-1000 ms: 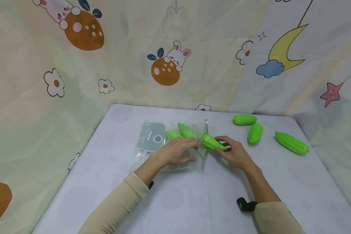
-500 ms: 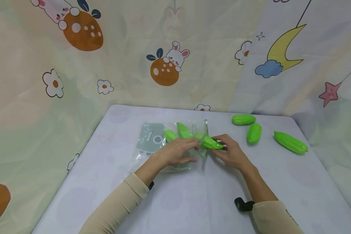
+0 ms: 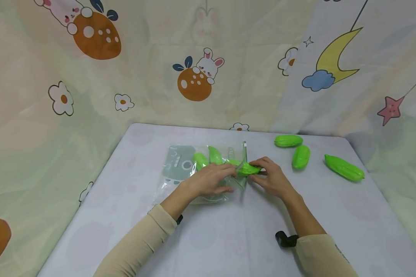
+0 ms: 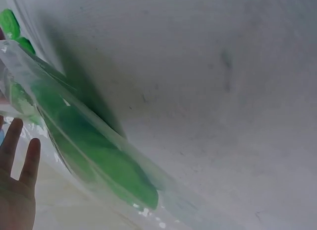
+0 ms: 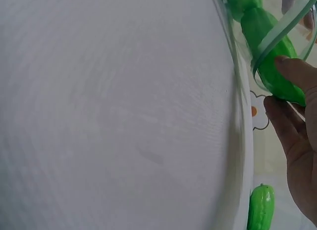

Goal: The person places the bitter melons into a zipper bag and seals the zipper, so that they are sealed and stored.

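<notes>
A clear zip bag (image 3: 167,186) with a grey-green print lies on the table, its mouth facing right. Several bright green cucumber-shaped vegetables (image 3: 215,155) show inside it. My left hand (image 3: 208,181) is at the bag's mouth, fingers bent over its edge; in the left wrist view some fingers (image 4: 30,163) are straight beside the film. My right hand (image 3: 272,179) pinches the outer end of another green cucumber-shaped vegetable (image 3: 247,169), which lies partly within the mouth. In the right wrist view, the bag's rim strip crosses this vegetable (image 5: 277,74), with thumb and fingers around its end.
Three more green vegetables lie at the right: one far back (image 3: 288,141), one just in front of it (image 3: 301,157), one farther right (image 3: 344,168). A printed cloth wall (image 3: 249,77) stands behind the white table (image 3: 208,246).
My right hand has moved left, and the vegetable it holds has slid farther into the bag. Vegetables inside shifted slightly left. My left hand stays at the bag's mouth.
</notes>
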`<state>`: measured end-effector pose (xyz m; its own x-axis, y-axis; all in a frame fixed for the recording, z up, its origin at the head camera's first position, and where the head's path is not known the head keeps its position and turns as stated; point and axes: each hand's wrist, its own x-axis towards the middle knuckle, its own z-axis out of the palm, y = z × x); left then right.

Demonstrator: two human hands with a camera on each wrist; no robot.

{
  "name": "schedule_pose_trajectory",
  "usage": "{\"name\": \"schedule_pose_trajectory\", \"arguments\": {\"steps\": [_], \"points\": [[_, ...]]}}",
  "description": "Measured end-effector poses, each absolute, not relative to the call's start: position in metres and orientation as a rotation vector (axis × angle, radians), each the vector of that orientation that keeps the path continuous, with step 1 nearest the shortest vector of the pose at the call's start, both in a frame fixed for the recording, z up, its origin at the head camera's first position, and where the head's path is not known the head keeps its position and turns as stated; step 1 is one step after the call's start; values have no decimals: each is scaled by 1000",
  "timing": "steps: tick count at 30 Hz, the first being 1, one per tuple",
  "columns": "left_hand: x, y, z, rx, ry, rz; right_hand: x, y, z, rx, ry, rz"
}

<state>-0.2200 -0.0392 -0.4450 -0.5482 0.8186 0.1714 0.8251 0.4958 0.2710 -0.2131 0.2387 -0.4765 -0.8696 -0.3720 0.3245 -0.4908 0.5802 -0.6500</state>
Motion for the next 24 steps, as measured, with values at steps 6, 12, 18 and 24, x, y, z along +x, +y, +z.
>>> {"name": "schedule_pose_trajectory", "arguments": {"steps": [6, 12, 18, 24], "points": [[-221, -39, -444, -1497, -2673, -508, -215, 235, -480, 751, -2651, 1211], [-221, -38, -442, -1513, -2666, -516, -218, 230, -481, 772, -2620, 1245], [-220, -37, -440, -1510, -2683, -529, -219, 227, -481, 767, -2601, 1273], [-218, -36, -438, -1530, -2656, -560, -220, 225, -483, 764, -2608, 1281]]}}
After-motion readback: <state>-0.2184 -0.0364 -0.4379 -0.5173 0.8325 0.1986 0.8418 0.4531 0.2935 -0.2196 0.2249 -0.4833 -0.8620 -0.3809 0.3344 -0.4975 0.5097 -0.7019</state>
